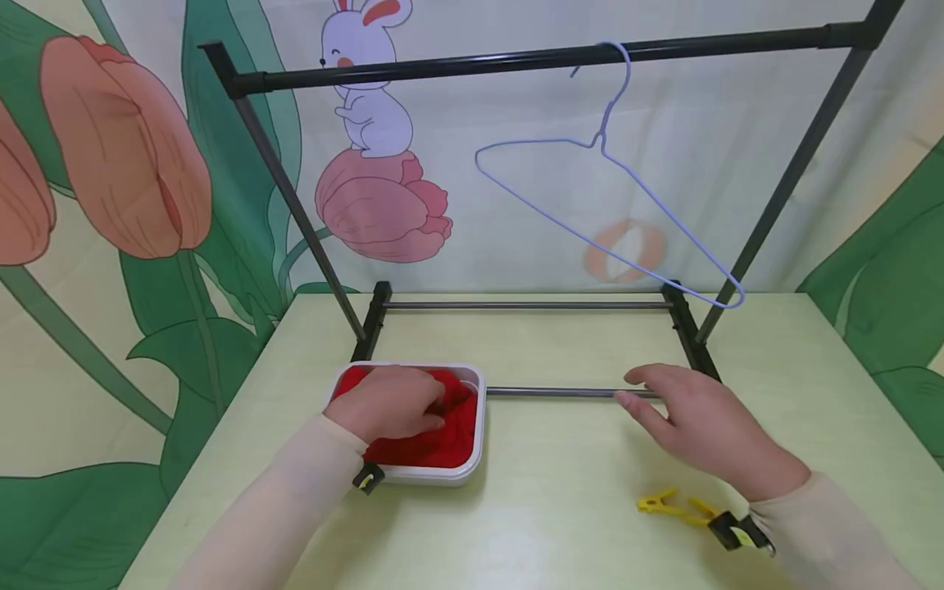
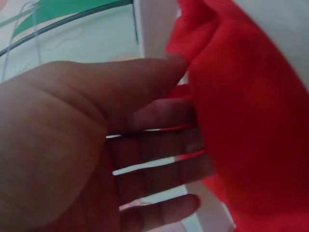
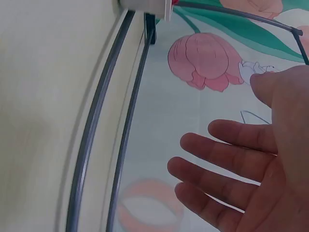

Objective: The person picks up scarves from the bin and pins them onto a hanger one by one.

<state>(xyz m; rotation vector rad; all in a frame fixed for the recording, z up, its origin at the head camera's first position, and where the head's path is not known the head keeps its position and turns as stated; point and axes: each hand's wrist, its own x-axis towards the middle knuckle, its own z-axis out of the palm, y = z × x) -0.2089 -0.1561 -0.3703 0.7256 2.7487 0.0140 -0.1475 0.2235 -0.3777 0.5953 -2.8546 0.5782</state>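
Red cloth [image 1: 459, 422] lies folded in a white plastic tub [image 1: 479, 442] on the table. My left hand [image 1: 394, 401] reaches down into the tub. In the left wrist view its fingers [image 2: 161, 145] are fairly straight and spread, their tips against the red cloth [image 2: 256, 121], with the thumb tip beside a fold. My right hand [image 1: 693, 422] is held over the right side of the table, holding nothing. Its fingers [image 3: 222, 157] are spread and relaxed in the right wrist view. A yellow clothes clip [image 1: 664, 502] lies near the right wrist, with another yellow piece beside it.
A black rack stands at the back, its top bar [image 1: 442, 65] carrying a light purple clothes hanger [image 1: 546, 215]. Two low bars cross its base, the front bar [image 1: 553, 392] passing behind the tub. A printed curtain [image 1: 516, 205] hangs behind the table [image 1: 531, 524].
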